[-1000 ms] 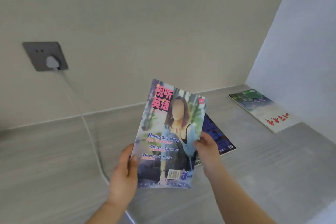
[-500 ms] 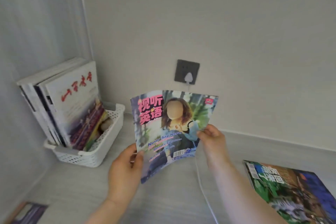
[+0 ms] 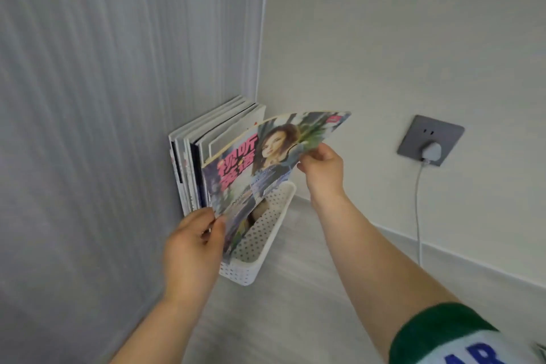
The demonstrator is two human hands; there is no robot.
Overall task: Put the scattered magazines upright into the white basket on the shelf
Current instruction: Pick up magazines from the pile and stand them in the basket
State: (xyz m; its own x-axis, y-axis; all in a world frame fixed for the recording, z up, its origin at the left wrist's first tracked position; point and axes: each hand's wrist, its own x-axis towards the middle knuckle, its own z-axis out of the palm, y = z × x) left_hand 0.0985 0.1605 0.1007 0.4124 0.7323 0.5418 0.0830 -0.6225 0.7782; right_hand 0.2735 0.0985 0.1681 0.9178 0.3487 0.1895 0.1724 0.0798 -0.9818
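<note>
Left grip (image 3: 192, 248), right grip (image 3: 323, 168) pinch magazine (image 3: 251, 168) at basket (image 3: 237, 273).

Single head-worn view — wide-angle, looking forward and down into left back corner of shelf (image 3: 295, 289), close in; white basket (image 3: 240, 273) near frame centre, wall socket (image 3: 430, 140) at right.

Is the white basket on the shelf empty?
No: a row of magazines stands upright in the basket, and the left hand and right hand hold another magazine tilted beside them.
</note>
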